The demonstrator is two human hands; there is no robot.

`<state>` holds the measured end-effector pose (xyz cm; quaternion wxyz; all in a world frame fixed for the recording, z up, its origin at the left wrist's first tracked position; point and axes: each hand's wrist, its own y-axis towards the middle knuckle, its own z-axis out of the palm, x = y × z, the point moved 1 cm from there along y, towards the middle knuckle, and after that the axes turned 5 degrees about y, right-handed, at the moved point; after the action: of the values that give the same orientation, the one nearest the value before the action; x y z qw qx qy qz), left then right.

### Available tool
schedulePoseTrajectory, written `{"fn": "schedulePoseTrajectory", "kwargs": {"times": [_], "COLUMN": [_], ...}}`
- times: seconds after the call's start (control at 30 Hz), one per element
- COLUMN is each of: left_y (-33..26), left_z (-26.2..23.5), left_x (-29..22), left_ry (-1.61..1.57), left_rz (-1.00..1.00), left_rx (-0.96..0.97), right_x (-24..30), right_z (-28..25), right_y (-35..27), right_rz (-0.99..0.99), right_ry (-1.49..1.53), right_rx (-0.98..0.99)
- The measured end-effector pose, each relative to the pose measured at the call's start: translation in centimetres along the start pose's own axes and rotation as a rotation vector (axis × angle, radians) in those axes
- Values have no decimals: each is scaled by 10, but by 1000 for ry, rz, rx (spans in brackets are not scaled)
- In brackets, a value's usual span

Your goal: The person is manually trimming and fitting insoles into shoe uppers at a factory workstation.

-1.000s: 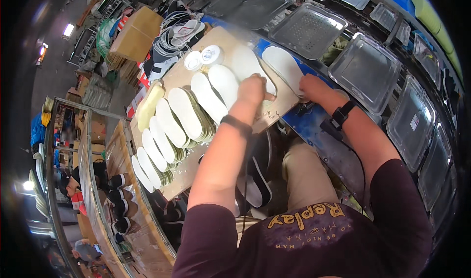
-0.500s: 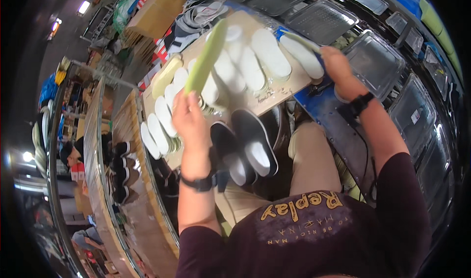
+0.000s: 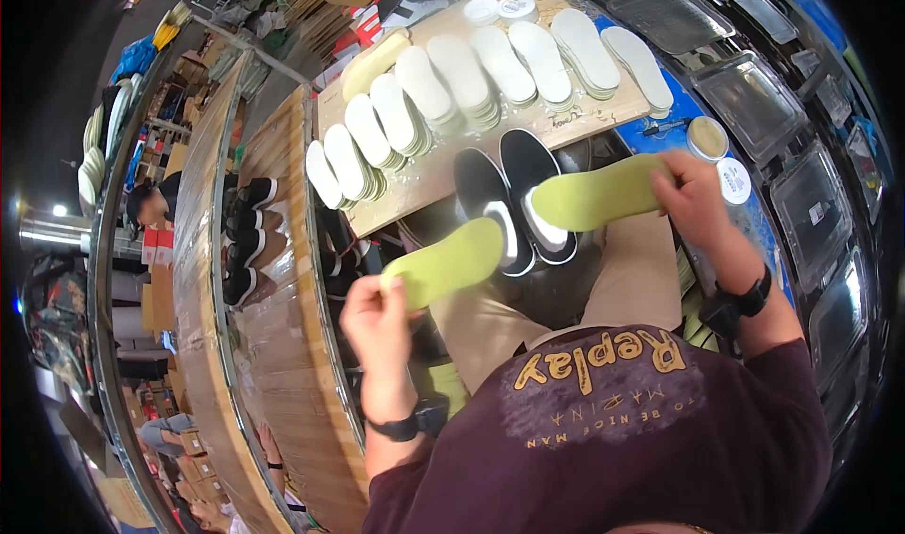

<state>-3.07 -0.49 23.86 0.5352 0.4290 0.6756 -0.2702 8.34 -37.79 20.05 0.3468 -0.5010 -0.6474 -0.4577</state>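
Half a second back the left hand held one yellow-green insole up over the board while the right hand reached far across the table; now both have come in toward the lap, each with an insole of its own.

The left hand [image 3: 377, 315] pinches the heel end of the left insole [image 3: 445, 262] between thumb and fingers, its toe pointing up toward the left shoe [image 3: 490, 209]. The right hand [image 3: 696, 199] is closed around one end of the right insole [image 3: 596, 192], whose free end lies over the opening of the right shoe [image 3: 535, 193]. Both shoes are dark slip-ons with pale linings, sitting side by side on the person's lap just below the wooden board [image 3: 566, 129].

By the look of it, the step in hand is fitting the insoles into the pair: the right one is at the mouth of its shoe, the left one not yet there. The next move would seem to call for tipping each toe end into the opening and sliding it flat, with the shoe kept steady on the knees.

On the board lie rows of stacked white insoles [image 3: 452, 77], with one pale yellow stack at the left end. Two round tins [image 3: 708, 138] sit on the blue table edge beside the right hand.
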Motion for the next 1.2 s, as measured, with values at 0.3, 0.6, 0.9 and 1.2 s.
{"fn": "schedulePoseTrajectory", "kwargs": {"times": [0.3,0.6,0.9,1.2], "left_y": [-28,45,71,41], "left_z": [87,131,141,144], "left_x": [42,117,136,106], "left_ry": [702,1123,1050,1131], "left_rz": [692,386,391,176], "left_rx": [622,607,1106,843], "right_x": [26,-51,-62,-74], "right_z": [95,151,179,169], "right_y": [-47,-11,-3,39], "right_rz": [-821,-781,-880,-388], "right_ry": [-410,-735,-818,-799], "right_rx": [718,610,693,1242]}}
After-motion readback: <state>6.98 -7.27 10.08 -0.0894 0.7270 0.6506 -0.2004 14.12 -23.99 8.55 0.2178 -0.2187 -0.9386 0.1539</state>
